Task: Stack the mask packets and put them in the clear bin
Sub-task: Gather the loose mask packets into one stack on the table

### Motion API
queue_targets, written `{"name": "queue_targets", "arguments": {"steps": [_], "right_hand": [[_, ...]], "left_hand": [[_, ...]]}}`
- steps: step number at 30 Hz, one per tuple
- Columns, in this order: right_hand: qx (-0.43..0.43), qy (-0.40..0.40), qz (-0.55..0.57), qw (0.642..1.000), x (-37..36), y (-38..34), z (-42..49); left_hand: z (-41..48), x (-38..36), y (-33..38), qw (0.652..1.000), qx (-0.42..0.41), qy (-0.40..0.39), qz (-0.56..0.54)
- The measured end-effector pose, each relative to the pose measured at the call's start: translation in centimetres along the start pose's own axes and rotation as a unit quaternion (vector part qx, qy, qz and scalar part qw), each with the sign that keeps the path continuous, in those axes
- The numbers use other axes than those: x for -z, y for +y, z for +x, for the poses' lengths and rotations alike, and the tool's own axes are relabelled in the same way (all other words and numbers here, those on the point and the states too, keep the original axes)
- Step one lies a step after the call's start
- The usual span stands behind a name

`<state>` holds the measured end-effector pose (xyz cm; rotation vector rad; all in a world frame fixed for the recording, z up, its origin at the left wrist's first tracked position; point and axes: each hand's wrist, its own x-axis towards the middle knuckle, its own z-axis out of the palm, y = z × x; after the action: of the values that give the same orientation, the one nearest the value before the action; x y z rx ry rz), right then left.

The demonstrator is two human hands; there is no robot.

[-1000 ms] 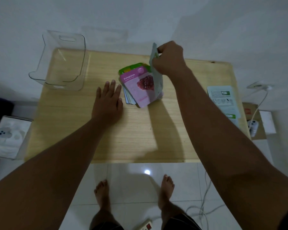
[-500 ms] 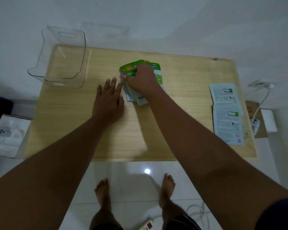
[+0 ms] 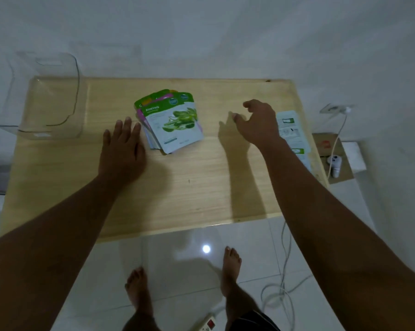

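A loose stack of mask packets [image 3: 172, 123] lies on the wooden table [image 3: 197, 187], fanned out, with a green and white aloe packet on top. My left hand [image 3: 123, 149] rests flat on the table, fingertips just left of the stack. My right hand [image 3: 258, 123] hovers empty over the table to the right of the stack, fingers loosely curled and apart. Beyond it, near the table's right edge, lie two white packets face down [image 3: 291, 130], partly hidden by my right forearm. The clear bin [image 3: 46, 96] stands empty at the far left corner.
A white wall runs behind the table. On the floor to the right are a cardboard piece [image 3: 330, 151], a small white device [image 3: 334, 163] and a white cable [image 3: 285, 271]. A power strip [image 3: 206, 324] lies by my bare feet.
My right hand laid the green aloe packet on top of the stack, let go, and moved right toward the white packets. My left hand stayed flat beside the stack.
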<state>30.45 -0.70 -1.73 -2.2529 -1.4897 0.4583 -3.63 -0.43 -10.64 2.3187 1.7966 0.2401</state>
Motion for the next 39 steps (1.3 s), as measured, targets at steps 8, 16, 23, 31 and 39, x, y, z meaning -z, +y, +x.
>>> {"name": "queue_targets", "arguments": {"steps": [8, 16, 23, 31, 39], "right_hand": [[-0.182, 0.006, -0.077, 0.980, 3.9, 8.0, -0.3], [-0.224, -0.072, -0.054, 0.970, 5.7, 11.9, 0.9], [-0.218, 0.004, 0.069, 0.973, 5.5, 13.1, 1.0], [-0.164, 0.077, 0.134, 0.974, 7.0, 10.7, 1.4], [-0.031, 0.140, 0.089, 0.986, 7.0, 5.5, 2.6]], "left_hand": [[0.1, -0.3, 0.1, 0.999, -0.022, 0.028, 0.001], [0.5, -0.7, -0.1, 0.999, -0.030, 0.023, 0.023], [0.4, -0.6, 0.0, 0.999, -0.029, 0.023, 0.014], [0.1, -0.4, 0.4, 0.999, -0.030, 0.033, 0.004], [0.2, -0.3, 0.7, 0.999, -0.025, 0.021, 0.005]]}}
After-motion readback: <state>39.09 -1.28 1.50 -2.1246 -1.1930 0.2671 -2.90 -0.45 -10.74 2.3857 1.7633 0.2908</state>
